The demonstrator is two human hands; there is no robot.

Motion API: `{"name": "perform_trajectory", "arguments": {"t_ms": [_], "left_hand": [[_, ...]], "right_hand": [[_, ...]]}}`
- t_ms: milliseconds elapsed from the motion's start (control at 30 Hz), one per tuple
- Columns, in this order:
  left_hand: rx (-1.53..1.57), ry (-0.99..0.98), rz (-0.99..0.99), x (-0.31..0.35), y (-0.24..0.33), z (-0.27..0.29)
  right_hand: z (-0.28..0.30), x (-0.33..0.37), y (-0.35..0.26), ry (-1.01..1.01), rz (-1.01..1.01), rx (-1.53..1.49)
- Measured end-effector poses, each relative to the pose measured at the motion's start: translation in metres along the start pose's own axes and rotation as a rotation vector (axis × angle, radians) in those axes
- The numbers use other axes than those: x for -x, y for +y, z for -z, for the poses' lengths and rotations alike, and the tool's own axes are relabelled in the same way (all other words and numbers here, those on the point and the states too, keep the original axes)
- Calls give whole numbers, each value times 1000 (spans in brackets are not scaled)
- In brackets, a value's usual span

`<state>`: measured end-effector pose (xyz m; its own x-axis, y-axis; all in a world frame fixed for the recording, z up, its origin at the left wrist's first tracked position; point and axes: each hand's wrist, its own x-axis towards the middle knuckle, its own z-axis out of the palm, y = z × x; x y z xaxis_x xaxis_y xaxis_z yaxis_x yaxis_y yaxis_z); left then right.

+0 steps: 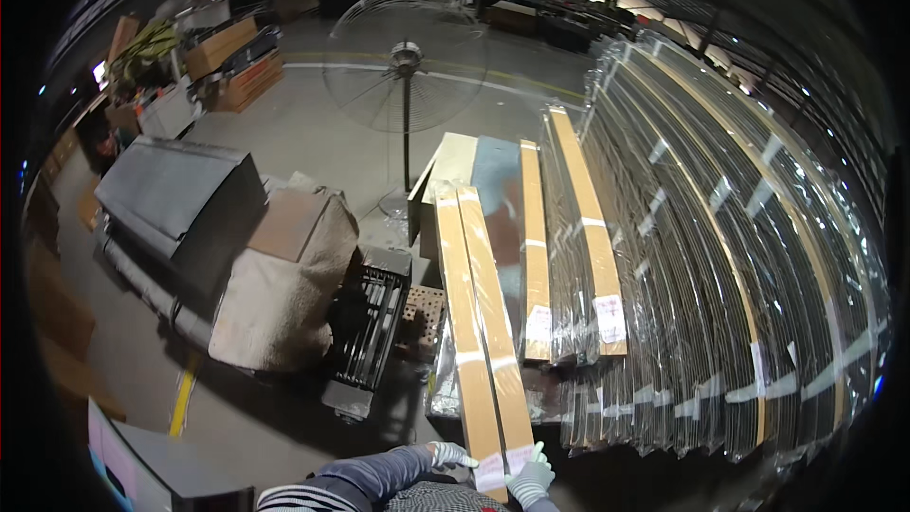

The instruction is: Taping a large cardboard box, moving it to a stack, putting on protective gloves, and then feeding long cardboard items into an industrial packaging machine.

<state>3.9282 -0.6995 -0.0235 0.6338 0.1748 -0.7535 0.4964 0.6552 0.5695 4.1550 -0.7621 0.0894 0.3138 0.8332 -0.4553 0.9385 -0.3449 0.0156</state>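
Note:
Two long, narrow tan packages lie side by side in clear film, the left package (pixel 471 360) and the right package (pixel 502 360). White bands cross them and white labels sit at their near ends. My left hand (pixel 452 456), in a pale glove, grips the left package's outer edge near its label. On the opposite side, my right hand (pixel 533 479), in a striped pale glove, closes on the right package's near end. Both packages stretch away from me, their far ends by a pale board (pixel 455 159) and a blue-grey sheet (pixel 499 171).
A dense row of film-wrapped panels (pixel 701 275) fills the right side, with tan strips (pixel 534 246) beside it. To the left stand a roller conveyor (pixel 372 327) and a cloth-covered machine (pixel 275 294). A large pedestal fan (pixel 406 57) stands ahead. A screen (pixel 118 465) is at lower left.

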Motion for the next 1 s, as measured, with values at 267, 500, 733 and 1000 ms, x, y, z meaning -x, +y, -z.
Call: {"name": "perform_trajectory", "arguments": {"t_ms": [267, 500, 733, 1000], "left_hand": [[716, 285, -244, -21, 40, 11], [483, 102, 40, 27, -8, -31], [1267, 325, -110, 55, -38, -13], [1548, 447, -618, 101, -49, 70]], "right_hand": [[-12, -49, -4, 24, 95, -49], [-21, -29, 54, 13, 410, -9], [35, -44, -23, 81, 705, 238], [126, -52, -169, 30, 854, 219]]}}
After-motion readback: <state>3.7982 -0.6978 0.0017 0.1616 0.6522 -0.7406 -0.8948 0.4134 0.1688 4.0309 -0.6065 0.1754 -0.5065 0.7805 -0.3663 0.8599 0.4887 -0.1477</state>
